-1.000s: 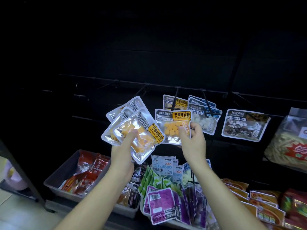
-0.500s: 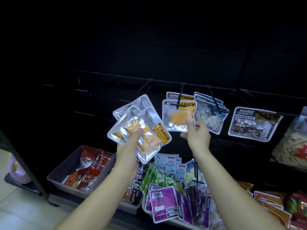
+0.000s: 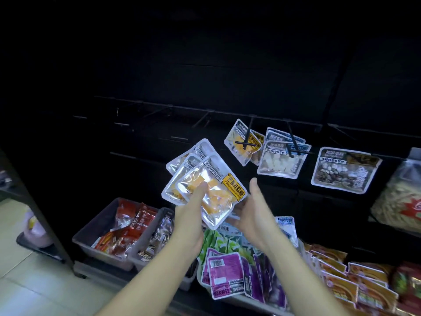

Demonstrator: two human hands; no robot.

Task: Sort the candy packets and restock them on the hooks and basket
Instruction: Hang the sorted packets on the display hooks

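Left hand (image 3: pixel 190 210) has a firm hold on a fan of three mango candy packets (image 3: pixel 218 201), thumb (image 3: pixel 200 190) pressed across the front one, fingers hidden behind. The fan is raised in front of the dark rack and tilted, its yellow label pointing right.

Sweeping from the left: low down sits a grey bin (image 3: pixel 91 231) with red sachets (image 3: pixel 134 222) heaped inside, and a second bin (image 3: pixel 159 215) touches its right side, holding darker wrappers. Above those comes the fan itself.

Just right of it, the right hand (image 3: pixel 255 208) is relaxed, palm turned up, fingers straight, thumb pointing upward. It sits at the fan's lower right edge; whether it touches the packets I cannot tell.

Under both hands lie green packets (image 3: pixel 211 238) and purple packets (image 3: pixel 225 270) on the lower shelf.

Up on the rail, a mango packet (image 3: pixel 237 137) hangs tilted on a black hook (image 3: pixel 250 126). Next hook along carries white candy packets (image 3: pixel 280 160), several deep. Then a packet of brown and white pieces (image 3: pixel 344 172), hanging apart from the others. Far right, a large bag (image 3: pixel 398 201) of pale yellow strips, and below it rows of orange packets (image 3: pixel 337 277).
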